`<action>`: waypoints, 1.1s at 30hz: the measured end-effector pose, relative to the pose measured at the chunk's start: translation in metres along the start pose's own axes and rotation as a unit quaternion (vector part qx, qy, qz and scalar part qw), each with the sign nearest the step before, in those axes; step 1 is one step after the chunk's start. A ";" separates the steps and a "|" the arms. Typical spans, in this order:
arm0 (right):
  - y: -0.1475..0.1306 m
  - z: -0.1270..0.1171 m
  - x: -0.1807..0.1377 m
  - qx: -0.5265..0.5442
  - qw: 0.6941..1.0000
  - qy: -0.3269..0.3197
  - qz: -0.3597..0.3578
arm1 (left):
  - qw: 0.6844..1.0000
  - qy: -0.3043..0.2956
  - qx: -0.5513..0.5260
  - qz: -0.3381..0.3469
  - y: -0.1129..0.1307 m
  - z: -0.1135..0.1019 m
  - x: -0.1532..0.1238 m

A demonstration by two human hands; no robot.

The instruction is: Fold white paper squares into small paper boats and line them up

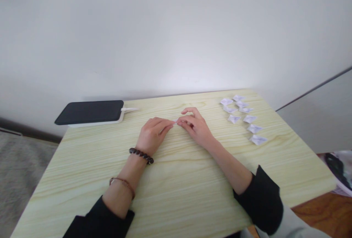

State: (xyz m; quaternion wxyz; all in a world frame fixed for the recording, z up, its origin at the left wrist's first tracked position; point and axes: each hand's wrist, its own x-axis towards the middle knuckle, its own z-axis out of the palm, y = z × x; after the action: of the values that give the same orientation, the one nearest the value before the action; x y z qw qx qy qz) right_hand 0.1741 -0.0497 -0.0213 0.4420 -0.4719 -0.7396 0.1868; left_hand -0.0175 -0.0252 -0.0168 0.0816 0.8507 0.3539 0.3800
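Note:
A small piece of folded white paper (pixel 175 122) is pinched between my two hands over the middle of the table. My left hand (pixel 154 132) grips its left side between thumb and fingertips. From the right, my right hand (pixel 195 127) pinches the other side, one finger raised and curled above it. Most of the paper is hidden by my fingers, so its shape cannot be made out. To the right of my right hand, several small folded paper boats (pixel 234 119) lie in loose rows.
A black phone (pixel 90 112) lies on a white block at the back left, with a white cable (pixel 130 109) plugged in. The light wood table (pixel 176 190) meets a white wall (pixel 176 32) behind. A bin-like container (pixel 341 172) stands on the floor at the right.

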 end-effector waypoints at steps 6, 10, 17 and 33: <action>-0.003 -0.003 0.002 0.004 1.000 -0.007 -0.030 | 0.999 0.009 -0.010 -0.034 0.000 0.001 -0.001; -0.005 -0.004 0.002 -0.012 0.998 0.002 -0.056 | 0.998 0.003 -0.028 -0.050 0.002 0.000 0.001; -0.003 -0.001 0.000 0.010 1.000 0.022 -0.009 | 0.999 -0.020 -0.032 -0.035 0.003 -0.001 0.001; -0.008 -0.003 0.000 -0.004 0.995 0.033 -0.095 | 0.942 -0.097 -0.218 -0.235 0.015 -0.006 0.004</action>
State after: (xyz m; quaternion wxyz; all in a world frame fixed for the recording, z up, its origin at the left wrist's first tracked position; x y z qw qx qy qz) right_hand 0.1724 -0.0541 -0.0139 0.4803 -0.4068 -0.7669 0.1250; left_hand -0.0120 -0.0343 -0.0048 0.3864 0.7373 0.4425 0.3336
